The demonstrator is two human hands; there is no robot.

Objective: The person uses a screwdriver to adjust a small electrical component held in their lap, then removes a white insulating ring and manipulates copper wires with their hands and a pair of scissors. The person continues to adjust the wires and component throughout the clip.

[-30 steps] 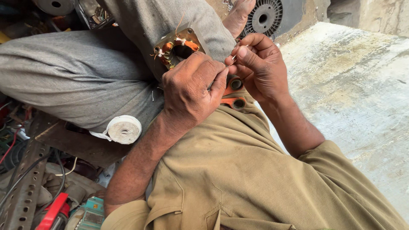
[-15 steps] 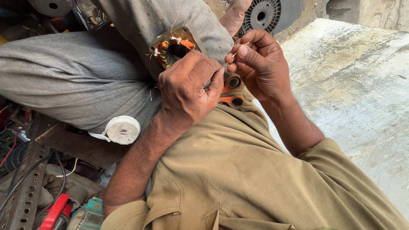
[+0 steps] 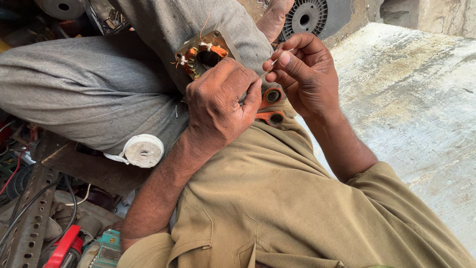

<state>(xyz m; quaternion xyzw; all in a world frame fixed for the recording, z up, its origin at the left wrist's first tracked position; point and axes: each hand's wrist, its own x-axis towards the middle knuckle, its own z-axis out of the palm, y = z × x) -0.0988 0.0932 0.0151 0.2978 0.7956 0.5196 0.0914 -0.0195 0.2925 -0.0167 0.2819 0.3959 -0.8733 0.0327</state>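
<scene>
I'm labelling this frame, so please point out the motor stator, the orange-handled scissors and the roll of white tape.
Motor stator (image 3: 206, 52): head view, on the copper winding beside the central bore.
Orange-handled scissors (image 3: 272, 96): head view, on the upper finger loop.
Roll of white tape (image 3: 143, 150): head view, on the roll's flat face.

Two hands (image 3: 223, 106), one stator (image 3: 203, 54), one tape roll (image 3: 143, 150), two orange handles (image 3: 271, 95)

Head camera looks steeply down, close over lap.
</scene>
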